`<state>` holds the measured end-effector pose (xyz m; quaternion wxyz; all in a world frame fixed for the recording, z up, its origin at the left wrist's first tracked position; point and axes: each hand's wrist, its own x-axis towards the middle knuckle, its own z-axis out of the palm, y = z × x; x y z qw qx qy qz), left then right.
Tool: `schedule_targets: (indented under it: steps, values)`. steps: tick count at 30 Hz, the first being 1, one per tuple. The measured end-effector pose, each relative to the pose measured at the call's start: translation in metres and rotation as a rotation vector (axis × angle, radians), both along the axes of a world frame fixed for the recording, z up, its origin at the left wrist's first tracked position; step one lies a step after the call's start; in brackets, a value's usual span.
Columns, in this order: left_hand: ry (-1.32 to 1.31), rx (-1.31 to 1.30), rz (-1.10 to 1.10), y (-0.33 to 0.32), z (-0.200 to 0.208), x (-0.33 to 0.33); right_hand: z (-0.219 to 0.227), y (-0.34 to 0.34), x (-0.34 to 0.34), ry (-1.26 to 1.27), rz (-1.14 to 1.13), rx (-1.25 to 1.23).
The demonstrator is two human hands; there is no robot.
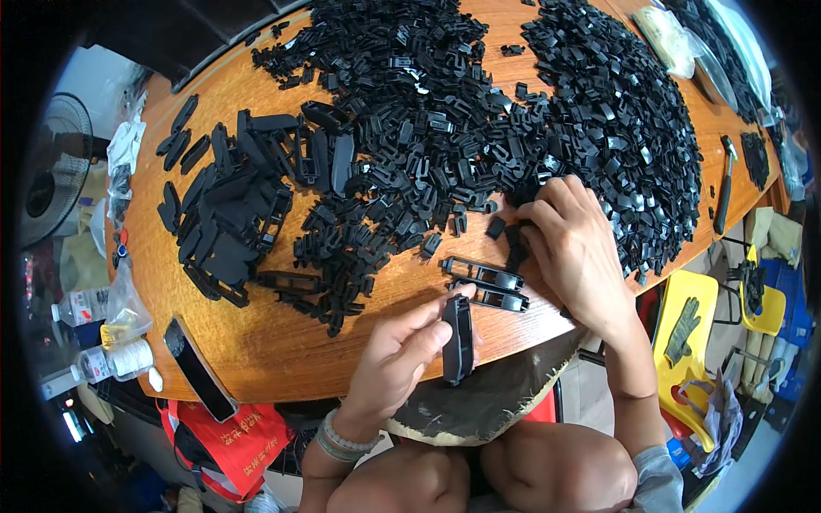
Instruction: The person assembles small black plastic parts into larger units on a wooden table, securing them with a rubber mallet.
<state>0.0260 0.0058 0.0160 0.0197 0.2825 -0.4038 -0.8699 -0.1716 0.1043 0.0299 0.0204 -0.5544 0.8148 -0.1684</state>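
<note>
Between the thumb and fingers of my left hand (400, 346) is a long black plastic housing (458, 340), held upright near the table's front edge. My right hand (571, 248) is at the near edge of a big heap of small black clips (607, 128); its fingers are bent together, and whatever they pinch is hidden. Two slim open black frames (484, 274) lie side by side on the wood between my hands. A second heap of small U-shaped black pieces (410, 162) spreads across the middle. Larger black housings (227, 205) are piled to its left.
A phone (201, 369) lies at the table's (282, 359) front left. Plastic bottles (90, 308) stand beyond the left edge, near a fan (56, 171). A black-handled tool (725, 184) and clear bags (667, 43) lie at the right. A yellow chair (691, 316) bears a dark glove.
</note>
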Motion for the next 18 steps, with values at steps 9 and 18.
schedule_targets:
  steps: [9,18]
  values:
    - [0.064,0.179,0.043,-0.0006,-0.0031,-0.0002,-0.0045,0.0013,0.0049,-0.145,-0.054,-0.007]
    - [0.110,0.204,0.027,-0.0010,-0.0024,0.0005,-0.0036,0.0021,0.0000,-0.130,0.007,0.008]
